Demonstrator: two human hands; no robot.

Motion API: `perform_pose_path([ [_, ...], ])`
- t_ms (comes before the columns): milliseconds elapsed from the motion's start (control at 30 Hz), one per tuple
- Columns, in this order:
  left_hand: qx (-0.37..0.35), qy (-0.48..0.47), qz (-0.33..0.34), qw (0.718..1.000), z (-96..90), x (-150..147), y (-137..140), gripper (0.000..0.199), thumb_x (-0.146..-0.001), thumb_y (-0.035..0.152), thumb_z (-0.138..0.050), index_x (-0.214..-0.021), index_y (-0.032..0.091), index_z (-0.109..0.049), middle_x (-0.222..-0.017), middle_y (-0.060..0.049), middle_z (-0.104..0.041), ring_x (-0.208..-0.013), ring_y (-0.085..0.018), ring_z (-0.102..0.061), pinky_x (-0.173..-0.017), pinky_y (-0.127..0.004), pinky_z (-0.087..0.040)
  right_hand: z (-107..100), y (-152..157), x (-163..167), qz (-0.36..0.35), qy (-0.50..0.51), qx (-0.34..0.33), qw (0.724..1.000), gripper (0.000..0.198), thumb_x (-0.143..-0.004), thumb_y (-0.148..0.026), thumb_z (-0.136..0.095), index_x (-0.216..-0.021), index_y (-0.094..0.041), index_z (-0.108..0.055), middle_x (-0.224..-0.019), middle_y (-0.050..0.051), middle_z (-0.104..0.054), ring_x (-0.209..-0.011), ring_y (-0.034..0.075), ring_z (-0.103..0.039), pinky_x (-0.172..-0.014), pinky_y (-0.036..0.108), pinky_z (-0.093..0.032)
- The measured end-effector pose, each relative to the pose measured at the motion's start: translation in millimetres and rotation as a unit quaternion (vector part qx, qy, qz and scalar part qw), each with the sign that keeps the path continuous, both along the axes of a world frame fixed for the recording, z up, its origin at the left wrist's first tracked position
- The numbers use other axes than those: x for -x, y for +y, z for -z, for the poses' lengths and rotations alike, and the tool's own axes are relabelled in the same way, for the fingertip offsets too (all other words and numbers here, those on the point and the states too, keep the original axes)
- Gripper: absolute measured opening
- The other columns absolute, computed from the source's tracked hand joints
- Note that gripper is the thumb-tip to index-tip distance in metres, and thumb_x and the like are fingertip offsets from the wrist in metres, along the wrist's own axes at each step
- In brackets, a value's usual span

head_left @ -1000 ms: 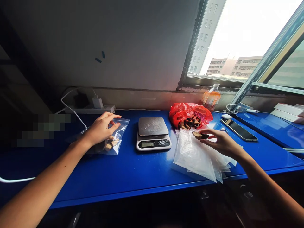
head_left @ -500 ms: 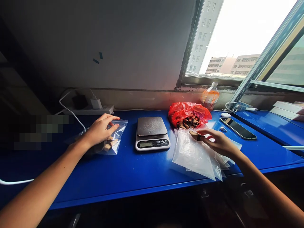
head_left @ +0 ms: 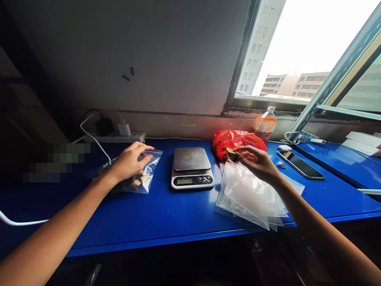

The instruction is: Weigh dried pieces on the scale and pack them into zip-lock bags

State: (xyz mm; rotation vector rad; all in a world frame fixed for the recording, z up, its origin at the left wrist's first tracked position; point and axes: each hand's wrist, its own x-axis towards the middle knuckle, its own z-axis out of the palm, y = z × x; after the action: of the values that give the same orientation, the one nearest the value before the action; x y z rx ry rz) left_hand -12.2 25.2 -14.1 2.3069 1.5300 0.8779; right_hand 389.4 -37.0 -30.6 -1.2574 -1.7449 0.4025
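Note:
My left hand [head_left: 132, 163] rests over a clear zip bag [head_left: 145, 186] on the left, thumb and fingers apart with nothing visible between them. Pale brown dried pieces [head_left: 137, 182] lie inside that bag, partly hidden by the hand. In the middle stands a kitchen scale [head_left: 192, 159], its plate bare and its display lit; the digits are hard to read. My right hand [head_left: 257, 161] pinches a dried brown slice [head_left: 231, 155] in front of a red plastic bag [head_left: 224, 139]. The hand covers most of that bag's opening. Below it lies a stack of flat clear bags [head_left: 247, 194].
Behind the red bag stands a bottle of orange drink [head_left: 264, 124]. A phone [head_left: 300, 165], a white earbud [head_left: 280, 165] and its case [head_left: 285, 147] lie to the right. At the back left is a power strip [head_left: 137, 136] with a charger and white cable [head_left: 97, 143].
My right hand has moved left and up with the slice, from over the clear bags to the red bag's opening. My left hand stays in place. The view has shifted slightly.

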Motion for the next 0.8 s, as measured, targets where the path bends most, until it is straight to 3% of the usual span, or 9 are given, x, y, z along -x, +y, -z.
perform_pose_path([
  [133, -0.042, -0.035, 0.026, 0.998, -7.7, -38, -11, 0.034, -0.084, 0.041, -0.054, -0.111, 0.022, -0.063, -0.114, -0.006, -0.062, -0.098, -0.022, -0.062, -0.089, -0.037, -0.053, -16, 31, 50, -0.078, -0.007, -0.018, 0.997, 0.024, -0.079, -0.026, -0.060, -0.101, -0.020, -0.068, -0.103, 0.007, -0.067, -0.093, 0.018, -0.066, -0.083, 0.034, -0.055],
  [200, 0.031, -0.145, 0.069, 0.987, -9.0, -66, -12, 0.039, -0.083, 0.043, -0.059, -0.114, 0.020, -0.061, -0.107, -0.008, -0.066, -0.095, -0.023, -0.064, -0.089, -0.039, -0.051, -17, 42, 75, -0.093, -0.005, -0.039, 0.995, 0.023, -0.077, -0.024, -0.060, -0.099, -0.021, -0.069, -0.100, 0.007, -0.064, -0.092, 0.017, -0.064, -0.081, 0.033, -0.055],
  [267, 0.158, -0.272, 0.094, 0.945, -7.1, -92, -9, 0.043, -0.077, 0.041, -0.069, -0.112, 0.018, -0.061, -0.105, -0.010, -0.067, -0.089, -0.023, -0.065, -0.082, -0.040, -0.053, -14, 51, 95, -0.103, 0.013, -0.058, 0.993, 0.022, -0.076, -0.024, -0.061, -0.097, -0.021, -0.070, -0.098, 0.007, -0.061, -0.090, 0.017, -0.063, -0.079, 0.032, -0.055],
  [333, 0.189, -0.307, 0.099, 0.927, -3.3, -109, -2, 0.039, -0.075, 0.036, -0.071, -0.108, 0.016, -0.060, -0.102, -0.010, -0.068, -0.083, -0.020, -0.066, -0.078, -0.038, -0.053, -8, 56, 108, -0.109, 0.037, -0.061, 0.991, 0.022, -0.076, -0.025, -0.063, -0.096, -0.021, -0.070, -0.097, 0.006, -0.059, -0.086, 0.015, -0.062, -0.076, 0.031, -0.056],
  [567, 0.217, -0.357, 0.067, 0.906, 7.9, -99, 6, 0.037, -0.064, 0.028, -0.080, -0.093, 0.016, -0.060, -0.082, -0.004, -0.066, -0.073, -0.017, -0.063, -0.068, -0.032, -0.050, 13, 61, 114, -0.142, 0.069, 0.052, 0.986, 0.021, -0.077, -0.035, -0.066, -0.089, -0.017, -0.069, -0.097, 0.006, -0.065, -0.081, 0.015, -0.066, -0.078, 0.033, -0.056],
  [667, 0.212, -0.376, 0.055, 0.900, 8.9, -94, 3, 0.043, -0.060, 0.025, -0.082, -0.096, 0.018, -0.058, -0.086, -0.003, -0.066, -0.074, -0.016, -0.062, -0.065, -0.029, -0.048, 14, 57, 116, -0.129, 0.056, 0.034, 0.989, 0.022, -0.078, -0.035, -0.065, -0.092, -0.018, -0.069, -0.099, 0.007, -0.066, -0.084, 0.016, -0.065, -0.075, 0.032, -0.055],
  [800, 0.250, -0.403, 0.080, 0.877, 7.5, -97, -3, 0.045, -0.064, 0.027, -0.081, -0.100, 0.017, -0.056, -0.088, -0.003, -0.067, -0.065, -0.012, -0.060, -0.061, -0.027, -0.046, 9, 47, 122, -0.134, 0.094, -0.002, 0.987, 0.031, -0.083, -0.033, -0.060, -0.110, -0.020, -0.067, -0.090, 0.005, -0.068, -0.083, 0.016, -0.063, -0.071, 0.030, -0.052],
])
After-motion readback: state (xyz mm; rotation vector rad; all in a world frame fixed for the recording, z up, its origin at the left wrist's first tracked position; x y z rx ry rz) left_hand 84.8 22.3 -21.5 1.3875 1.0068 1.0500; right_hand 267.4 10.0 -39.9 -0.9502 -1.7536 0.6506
